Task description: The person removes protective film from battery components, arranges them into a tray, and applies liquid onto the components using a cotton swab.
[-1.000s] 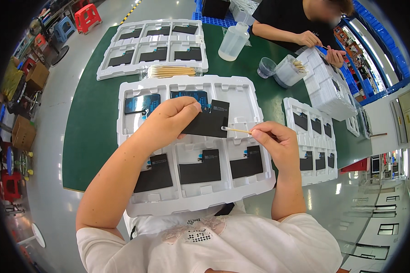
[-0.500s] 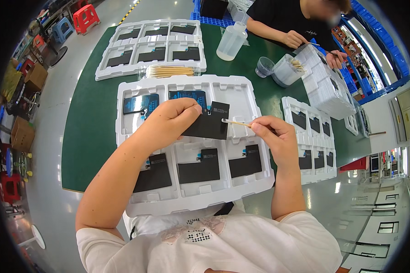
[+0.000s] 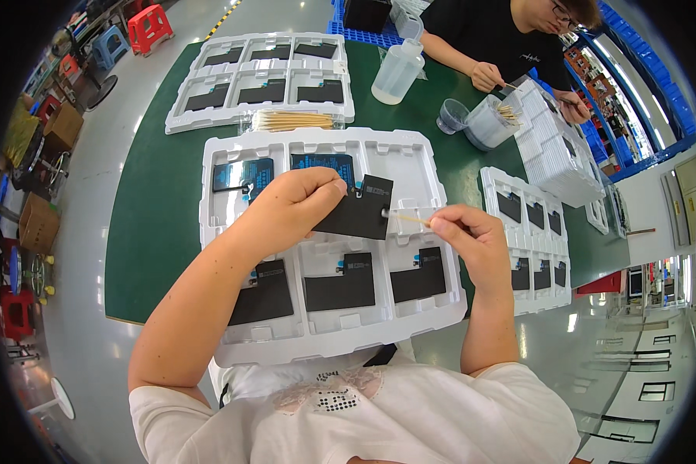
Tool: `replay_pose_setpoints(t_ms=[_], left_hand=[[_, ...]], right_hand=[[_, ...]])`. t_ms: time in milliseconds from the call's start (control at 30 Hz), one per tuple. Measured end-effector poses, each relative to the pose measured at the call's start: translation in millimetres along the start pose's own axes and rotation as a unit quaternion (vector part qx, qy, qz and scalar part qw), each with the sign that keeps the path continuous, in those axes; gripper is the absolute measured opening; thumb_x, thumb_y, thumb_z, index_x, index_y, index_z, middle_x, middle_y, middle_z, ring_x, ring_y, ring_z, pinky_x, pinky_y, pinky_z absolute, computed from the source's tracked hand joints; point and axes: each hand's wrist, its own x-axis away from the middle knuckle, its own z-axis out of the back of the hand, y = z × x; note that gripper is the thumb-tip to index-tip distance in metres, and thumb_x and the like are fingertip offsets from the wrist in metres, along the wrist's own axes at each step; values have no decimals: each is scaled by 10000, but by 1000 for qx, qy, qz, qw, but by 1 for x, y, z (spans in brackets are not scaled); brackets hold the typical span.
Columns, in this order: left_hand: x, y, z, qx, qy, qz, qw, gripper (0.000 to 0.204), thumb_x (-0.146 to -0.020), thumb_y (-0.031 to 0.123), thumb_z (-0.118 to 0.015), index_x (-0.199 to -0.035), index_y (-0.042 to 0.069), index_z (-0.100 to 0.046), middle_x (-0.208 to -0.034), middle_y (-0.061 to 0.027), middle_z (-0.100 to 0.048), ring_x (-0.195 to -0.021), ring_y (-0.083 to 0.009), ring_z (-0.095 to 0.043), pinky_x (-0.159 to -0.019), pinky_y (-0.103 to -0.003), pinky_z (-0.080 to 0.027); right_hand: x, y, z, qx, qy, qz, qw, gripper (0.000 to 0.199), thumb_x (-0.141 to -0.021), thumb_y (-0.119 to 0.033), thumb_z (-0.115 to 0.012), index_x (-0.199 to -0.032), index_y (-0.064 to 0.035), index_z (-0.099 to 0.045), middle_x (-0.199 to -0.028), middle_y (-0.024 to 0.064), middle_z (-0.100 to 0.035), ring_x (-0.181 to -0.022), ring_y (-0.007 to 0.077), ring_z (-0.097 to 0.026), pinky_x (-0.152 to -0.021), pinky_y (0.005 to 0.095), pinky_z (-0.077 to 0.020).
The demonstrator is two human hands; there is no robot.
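Note:
My left hand is closed on a flat black L-shaped battery, lifted above the white tray. Between the fingertips of my right hand is a cotton swab; its white tip meets the battery's right edge. Below them lies the white compartment tray. In its near row sit three black batteries, the middle one fully in view. Two batteries with blue faces lie in the far row, one at the left and one partly hidden by my left hand. The far right compartment holds nothing.
Beyond the tray lie a bundle of cotton swabs and another battery tray. A plastic squeeze bottle, a small clear cup and a swab container stand farther right, near stacked white trays. A co-worker works across the green table.
The swab in my right hand has shifted slightly right along with the hand, its tip now at the battery's edge. My left hand still holds the battery. The co-worker's head and hands have moved slightly.

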Motion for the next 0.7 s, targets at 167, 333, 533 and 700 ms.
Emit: replay_pose_setpoints(t_ms=[167, 333, 533, 700], left_hand=[[0, 1, -1, -4, 0, -1, 1000, 288, -950, 255, -473, -763, 38, -502, -625, 32, -379, -559, -77, -384, -505, -258, -379], [-1, 0, 2, -38, -17, 6, 999, 284, -942, 258, -460, -931, 14, -606, -704, 8, -514, -616, -64, -478, -521, -227, -433], [-1, 2, 3, -43, -26, 12, 999, 282, -945, 254, -466, -929, 8, -604, -704, 4, -512, -619, -67, -483, -522, -230, -430], [0, -1, -1, -20, -9, -22, 1000, 288, -952, 247, -477, -766, 29, -508, -612, 29, -388, -554, -79, -378, -505, -263, -375]], right_hand=[[-2, 0, 0, -5, 10, -2, 1000, 109, -844, -93, -677, -889, 5, -684, -760, -5, -627, -688, 44, -516, -625, 195, -397], [-1, 2, 3, 1, 9, -2, 1000, 107, -843, -91, -676, -887, 6, -683, -769, -7, -628, -686, 41, -513, -620, 191, -393], [-4, 0, 1, -9, 4, 2, 1000, 101, -849, -87, -669, -890, 4, -684, -778, 2, -642, -702, 46, -528, -632, 190, -403], [-3, 0, 3, -10, -2, -4, 1000, 103, -847, -90, -672, -891, 2, -681, -789, 7, -649, -728, 53, -542, -662, 193, -416]])
